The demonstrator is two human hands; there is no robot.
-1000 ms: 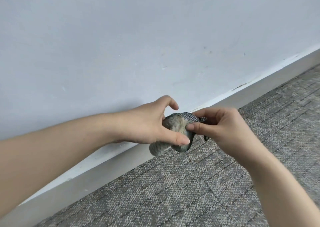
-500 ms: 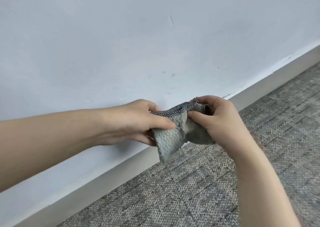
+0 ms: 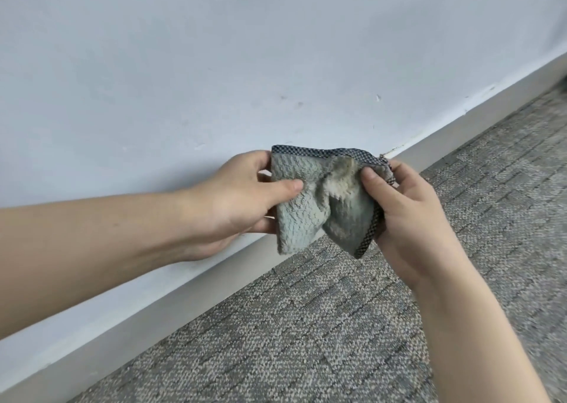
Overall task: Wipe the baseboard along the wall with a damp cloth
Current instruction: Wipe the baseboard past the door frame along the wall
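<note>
Both hands, left [image 3: 245, 200], right [image 3: 402, 206], pinch cloth [image 3: 319, 200] edges above baseboard [image 3: 171, 298]; carpet [image 3: 306, 326] below.

Grey-green cloth [image 3: 302, 215], checked hem; mottled grey carpet [image 3: 306, 335].

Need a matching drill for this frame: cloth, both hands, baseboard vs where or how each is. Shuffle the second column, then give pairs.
Things
1. cloth
2. left hand
3. right hand
4. baseboard

States
a. grips the side with the dark checked edging
b. thumb lies on the pale textured face
c. held up in the air, stretched between two hands
d. runs between the wall and the carpet

Pairs: 1-c, 2-b, 3-a, 4-d
</note>
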